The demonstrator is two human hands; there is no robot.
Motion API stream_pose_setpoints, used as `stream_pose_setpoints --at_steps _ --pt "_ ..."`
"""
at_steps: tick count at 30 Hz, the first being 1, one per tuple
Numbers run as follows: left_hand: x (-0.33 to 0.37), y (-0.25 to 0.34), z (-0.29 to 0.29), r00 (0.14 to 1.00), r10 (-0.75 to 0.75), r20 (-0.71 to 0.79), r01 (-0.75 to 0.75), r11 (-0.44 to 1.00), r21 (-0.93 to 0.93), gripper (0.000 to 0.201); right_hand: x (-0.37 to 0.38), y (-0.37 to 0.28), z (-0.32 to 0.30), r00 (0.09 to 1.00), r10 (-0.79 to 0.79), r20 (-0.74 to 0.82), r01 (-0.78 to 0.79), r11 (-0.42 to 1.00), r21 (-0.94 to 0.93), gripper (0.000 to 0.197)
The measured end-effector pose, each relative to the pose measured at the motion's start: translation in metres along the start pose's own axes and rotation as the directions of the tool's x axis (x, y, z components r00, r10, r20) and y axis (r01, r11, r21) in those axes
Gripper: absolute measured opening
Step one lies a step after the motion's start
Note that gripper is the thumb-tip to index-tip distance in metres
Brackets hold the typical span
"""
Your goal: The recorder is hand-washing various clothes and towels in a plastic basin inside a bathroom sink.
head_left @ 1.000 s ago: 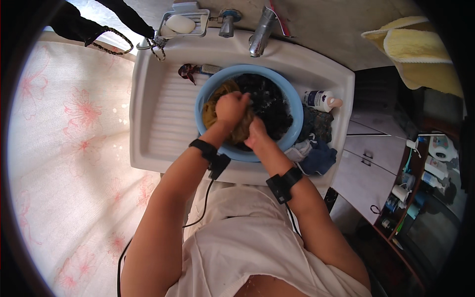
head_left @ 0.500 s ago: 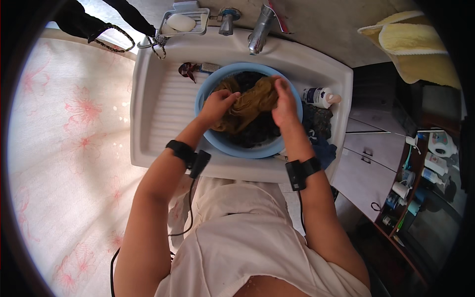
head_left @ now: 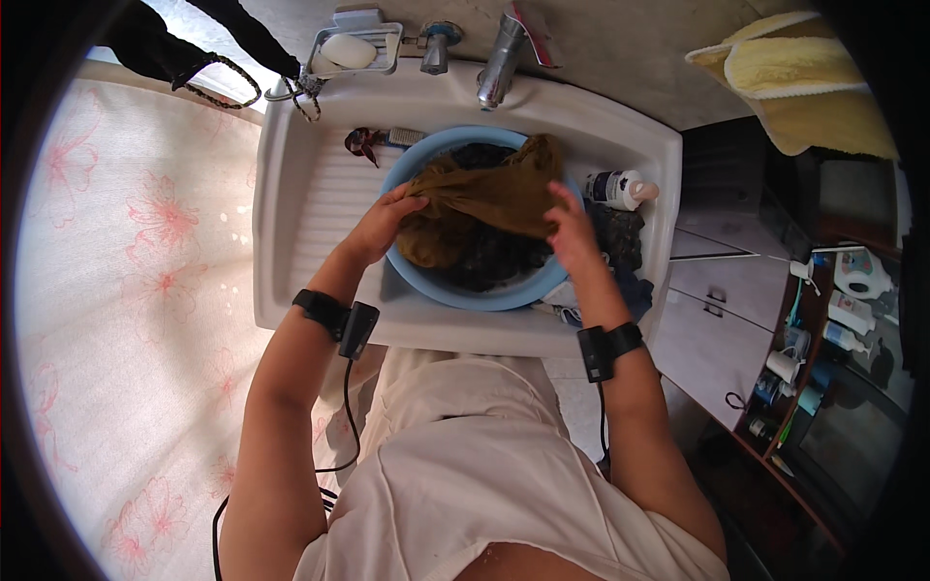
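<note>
Washing, midway. Brown cloth (head_left: pixel 494 194): wet, lifted above blue basin (head_left: pixel 465 295) in white sink (head_left: pixel 310 213). Left hand (head_left: pixel 383 221) closed on its left end; right hand (head_left: pixel 572 228) pinching the right edge. Dark garments (head_left: pixel 494 257) soaking below, apparently unwashed. Bottle (head_left: pixel 620 189) beside basin.

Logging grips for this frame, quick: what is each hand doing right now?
Left hand: closed, gripping one end of the brown cloth.
Right hand: closed on the same cloth, over the blue basin.
</note>
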State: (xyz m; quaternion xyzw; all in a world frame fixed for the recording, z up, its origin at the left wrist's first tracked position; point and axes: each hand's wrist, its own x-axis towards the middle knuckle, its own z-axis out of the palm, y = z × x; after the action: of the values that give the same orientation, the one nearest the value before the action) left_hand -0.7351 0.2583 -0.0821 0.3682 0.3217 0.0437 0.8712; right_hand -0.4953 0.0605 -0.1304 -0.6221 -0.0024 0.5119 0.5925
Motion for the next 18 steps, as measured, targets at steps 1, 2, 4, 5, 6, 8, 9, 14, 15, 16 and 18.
stream_pose_setpoints --at_steps 1,2,4,5,6,8,9,14,15,16,18 --pt "0.003 -0.003 0.005 1.000 -0.001 -0.001 0.001 1.000 0.001 0.036 0.004 0.020 0.000 0.991 0.134 -0.004 -0.134 0.987 -0.086 0.043" --pt "0.004 -0.009 0.007 0.999 0.026 -0.041 -0.026 1.000 -0.016 0.037 -0.004 0.034 0.021 0.978 0.197 0.064 -0.203 0.972 0.117 0.042" --pt "0.012 -0.017 0.028 0.998 0.053 -0.025 -0.052 0.998 0.045 0.038 -0.014 0.043 0.056 0.960 0.245 0.134 -0.276 0.909 0.313 0.042" --pt "0.014 -0.020 0.043 0.999 0.051 0.021 -0.053 0.991 0.122 0.039 -0.015 0.044 0.067 0.940 0.250 0.232 -0.327 0.855 0.404 0.042" --pt "0.019 -0.028 0.051 0.998 0.042 0.039 -0.052 0.953 0.298 0.037 -0.014 0.047 0.077 0.912 0.240 0.332 -0.383 0.788 0.482 0.044" --pt "0.027 -0.037 0.078 0.997 0.020 0.069 -0.049 0.885 0.463 0.037 -0.005 0.060 0.083 0.913 0.212 0.348 -0.380 0.753 0.538 0.043" --pt "0.027 -0.033 0.101 0.995 0.092 0.025 -0.076 0.610 0.789 0.039 0.002 0.070 0.079 0.916 0.181 0.359 -0.373 0.715 0.591 0.041" --pt "0.060 -0.035 0.059 0.787 0.527 -0.321 0.106 0.397 0.912 0.052 0.001 0.072 0.137 0.952 0.270 0.145 -0.306 0.861 0.406 0.038" --pt "0.060 -0.030 0.052 0.756 0.542 -0.366 0.160 0.389 0.907 0.051 -0.009 0.067 0.144 0.953 0.285 0.099 -0.299 0.846 0.441 0.037" --pt "0.059 -0.028 0.047 0.720 0.559 -0.411 0.217 0.382 0.899 0.050 -0.009 0.066 0.141 0.952 0.289 0.103 -0.304 0.846 0.437 0.037" --pt "0.055 -0.035 0.073 0.774 0.532 -0.344 0.174 0.343 0.923 0.050 -0.003 0.065 0.123 0.962 0.253 0.103 -0.272 0.909 0.315 0.038"
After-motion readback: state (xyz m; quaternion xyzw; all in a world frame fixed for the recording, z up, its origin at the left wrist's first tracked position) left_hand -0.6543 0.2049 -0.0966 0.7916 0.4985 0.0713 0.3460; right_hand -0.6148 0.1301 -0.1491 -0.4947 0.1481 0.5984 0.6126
